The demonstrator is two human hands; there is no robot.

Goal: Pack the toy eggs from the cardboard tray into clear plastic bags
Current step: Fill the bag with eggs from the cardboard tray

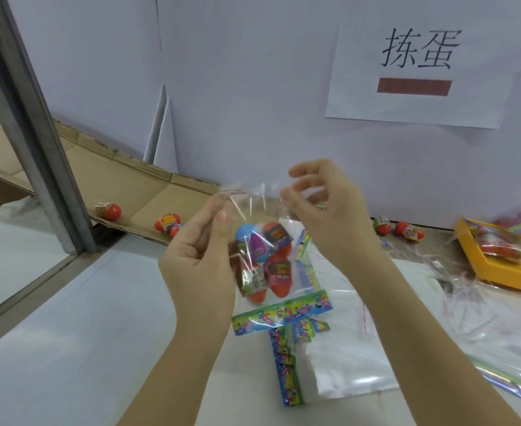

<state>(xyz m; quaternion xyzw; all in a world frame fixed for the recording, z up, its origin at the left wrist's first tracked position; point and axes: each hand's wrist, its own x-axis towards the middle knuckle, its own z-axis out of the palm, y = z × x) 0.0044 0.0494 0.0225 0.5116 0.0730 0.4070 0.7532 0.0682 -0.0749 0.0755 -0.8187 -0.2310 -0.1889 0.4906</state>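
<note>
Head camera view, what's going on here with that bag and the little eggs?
A person holds a clear plastic bag up over the table, the left hand and the right hand each pinching its top edge. Several toy eggs, red ones and a blue-purple one, are already inside. A few loose eggs lie on the cardboard tray at the left, and two other eggs by the wall at the right. Printed header cards lie on the table beneath.

The pale tabletop (68, 348) bears a cardboard tray (148, 195) left of the fingers (221, 218) of the left hand (194, 259), stacked clear bags (345, 364) below them, and two toy eggs (408, 230) and a yellow tray (505, 279) right of the right hand (323, 210).
</note>
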